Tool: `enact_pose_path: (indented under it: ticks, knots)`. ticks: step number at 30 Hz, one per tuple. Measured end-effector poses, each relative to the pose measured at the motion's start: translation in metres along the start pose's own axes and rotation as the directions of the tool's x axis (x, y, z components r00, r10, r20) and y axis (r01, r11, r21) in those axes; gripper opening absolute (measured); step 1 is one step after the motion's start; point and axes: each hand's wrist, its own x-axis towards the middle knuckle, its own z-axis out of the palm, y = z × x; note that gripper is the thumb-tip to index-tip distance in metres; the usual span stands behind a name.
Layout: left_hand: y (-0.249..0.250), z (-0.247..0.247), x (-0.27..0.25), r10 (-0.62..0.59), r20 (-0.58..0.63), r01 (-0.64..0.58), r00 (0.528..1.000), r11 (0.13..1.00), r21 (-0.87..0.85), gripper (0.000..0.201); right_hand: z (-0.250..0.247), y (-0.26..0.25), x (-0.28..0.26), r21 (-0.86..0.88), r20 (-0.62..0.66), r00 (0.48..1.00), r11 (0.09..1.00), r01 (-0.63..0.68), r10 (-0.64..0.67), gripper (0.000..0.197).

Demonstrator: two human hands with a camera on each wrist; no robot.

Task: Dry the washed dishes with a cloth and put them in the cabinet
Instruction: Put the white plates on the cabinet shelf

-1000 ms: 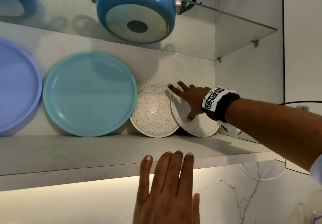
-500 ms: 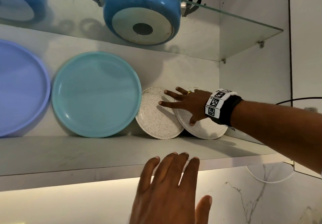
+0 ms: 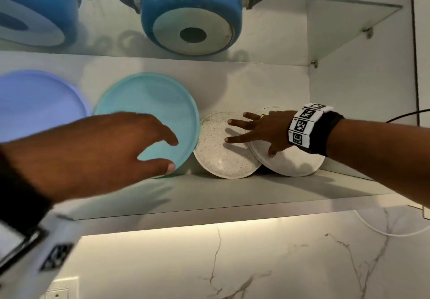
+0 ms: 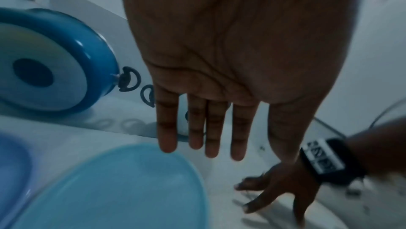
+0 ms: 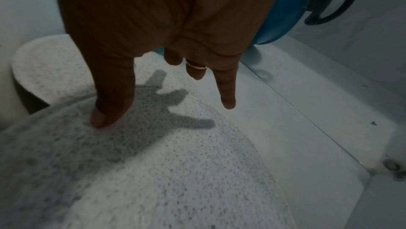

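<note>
Two speckled white plates lean on edge on the cabinet shelf (image 3: pixel 232 196). The right plate (image 3: pixel 295 161) overlaps the left plate (image 3: pixel 218 156). My right hand (image 3: pixel 250 143) lies spread over both: the thumb (image 5: pixel 105 118) presses the right plate (image 5: pixel 153 180), and straight fingers reach across the left plate's upper part. My left hand (image 3: pixel 171 154) hangs in the air before the teal plate (image 3: pixel 149 103), holding nothing. In the left wrist view its fingers (image 4: pixel 197 137) are straight above the teal plate (image 4: pixel 120 189). No cloth is in view.
A lilac plate (image 3: pixel 39 105) leans at the far left of the shelf. Blue pots (image 3: pixel 190 14) stand on the glass shelf (image 3: pixel 349 7) above. The cabinet's side wall (image 3: pixel 360 100) is just right of the speckled plates. A marble wall (image 3: pixel 256 263) lies below the shelf.
My left hand has risen from the shelf's front edge to in front of the teal plate. My right hand's fingers slid from the right speckled plate over onto the left one.
</note>
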Motion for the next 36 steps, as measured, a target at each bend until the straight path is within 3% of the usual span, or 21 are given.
enact_pose_path:
  ticks: [2,4,8,9,13,17,21,23,28,36]
  knots:
    - [-0.003,-0.003,0.024,0.038,0.209,-0.08,0.977,0.978,0.195,0.061,-0.001,-0.001,-0.002,-0.028,-0.001,1.0,0.999,0.016,-0.016,0.122]
    - [0.006,0.001,0.047,0.094,0.344,-0.211,0.934,0.923,0.321,0.052,-0.002,-0.003,-0.003,-0.048,0.0,1.0,0.999,0.025,-0.025,0.12]
    - [0.031,0.018,0.089,0.212,0.463,-0.381,0.861,0.872,0.308,0.047,-0.003,-0.001,-0.004,-0.059,-0.006,0.999,0.997,0.046,-0.047,0.117]
    - [0.033,0.021,0.098,0.197,0.477,-0.36,0.857,0.89,0.28,0.049,-0.003,-0.001,-0.005,-0.058,-0.005,0.998,0.997,0.056,-0.056,0.117]
    - [0.022,0.027,0.118,0.004,0.381,-0.087,0.924,0.975,0.202,0.058,0.0,-0.004,-0.008,-0.106,0.021,0.99,0.984,0.142,-0.14,0.114]
    - [0.019,0.042,0.117,-0.139,0.408,0.034,0.903,0.967,0.253,0.069,0.006,-0.008,-0.008,-0.189,0.022,0.961,0.943,0.275,-0.276,0.108]
    - [0.012,0.054,0.118,-0.219,0.453,0.086,0.864,0.951,0.296,0.103,0.013,-0.011,-0.004,-0.241,0.088,0.945,0.914,0.326,-0.314,0.099]
    - [0.007,0.054,0.119,-0.262,0.462,0.125,0.848,0.944,0.306,0.11,0.016,-0.013,-0.002,-0.249,0.116,0.943,0.91,0.333,-0.313,0.092]
    - [0.004,0.043,0.131,-0.331,0.476,0.152,0.815,0.914,0.376,0.1,0.015,-0.014,0.003,-0.243,0.169,0.95,0.923,0.299,-0.263,0.083]
    - [-0.006,0.05,0.144,-0.349,0.495,0.136,0.796,0.899,0.415,0.093,0.016,-0.01,0.016,-0.242,0.124,0.966,0.938,0.25,-0.226,0.08]
